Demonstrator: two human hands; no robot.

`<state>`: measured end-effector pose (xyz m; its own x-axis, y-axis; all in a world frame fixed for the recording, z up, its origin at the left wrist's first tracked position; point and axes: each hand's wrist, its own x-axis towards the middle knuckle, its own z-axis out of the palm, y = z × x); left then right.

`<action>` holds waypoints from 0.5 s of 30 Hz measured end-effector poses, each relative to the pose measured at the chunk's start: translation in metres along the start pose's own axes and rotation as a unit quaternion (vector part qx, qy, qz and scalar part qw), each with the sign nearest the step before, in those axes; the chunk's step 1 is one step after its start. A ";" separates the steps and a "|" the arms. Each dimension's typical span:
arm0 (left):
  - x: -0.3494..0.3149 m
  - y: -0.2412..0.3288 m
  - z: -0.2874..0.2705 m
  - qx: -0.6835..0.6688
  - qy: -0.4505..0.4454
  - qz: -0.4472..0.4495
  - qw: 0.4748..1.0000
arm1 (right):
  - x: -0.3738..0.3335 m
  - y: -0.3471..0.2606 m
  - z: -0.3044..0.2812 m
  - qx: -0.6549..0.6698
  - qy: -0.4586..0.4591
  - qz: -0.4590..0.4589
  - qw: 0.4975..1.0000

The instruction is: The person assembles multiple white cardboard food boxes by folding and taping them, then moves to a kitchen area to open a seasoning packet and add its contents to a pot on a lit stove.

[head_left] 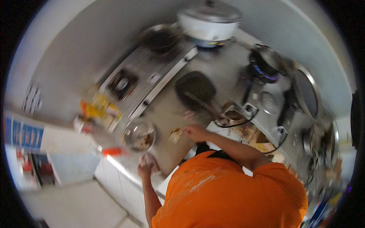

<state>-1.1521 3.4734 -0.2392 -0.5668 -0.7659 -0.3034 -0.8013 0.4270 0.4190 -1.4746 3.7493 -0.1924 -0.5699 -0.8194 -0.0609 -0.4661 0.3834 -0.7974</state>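
My left hand (144,169) is at the counter's near left edge, its fingers closed on a crumpled pinkish, see-through thing (153,161), too blurred to name. Just beyond it stands a clear round bowl (130,130) with brown food pieces (146,141) inside. My right hand (195,133) is over the counter to the right of the bowl. Its fingers are curled, and a pale yellow, browned piece of food (175,135) is at their tips, seemingly pinched. Beyond that hand lies a dark ridged grill pan (195,86), its handle pointing toward me. The picture is smeared by motion.
A steel stove (155,78) runs along the back, bearing a dark pan (159,37). A big lidded white pot (209,23) stands at the far end. An orange-red object (112,151) and yellow packages (97,108) are on the left. Pans (265,62) and lids (307,91) crowd the right.
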 end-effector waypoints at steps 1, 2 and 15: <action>-0.006 -0.008 0.007 -0.229 0.012 -0.078 0.970 | -0.007 -0.012 -0.008 0.002 -0.049 0.034 0.998; -0.017 0.004 0.005 -0.358 -0.014 -0.083 0.930 | -0.015 -0.022 -0.017 0.010 -0.097 0.073 0.993; -0.031 0.246 -0.041 -0.654 -0.219 0.086 0.719 | -0.023 -0.084 -0.029 0.243 -0.100 0.028 0.964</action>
<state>-1.3237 3.5821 -0.0921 -0.8711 -0.4094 -0.2712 -0.0093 -0.5384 0.8427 -1.4419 3.7485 -0.1069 -0.4205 -0.8878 -0.1872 -0.0384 0.2235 -0.9739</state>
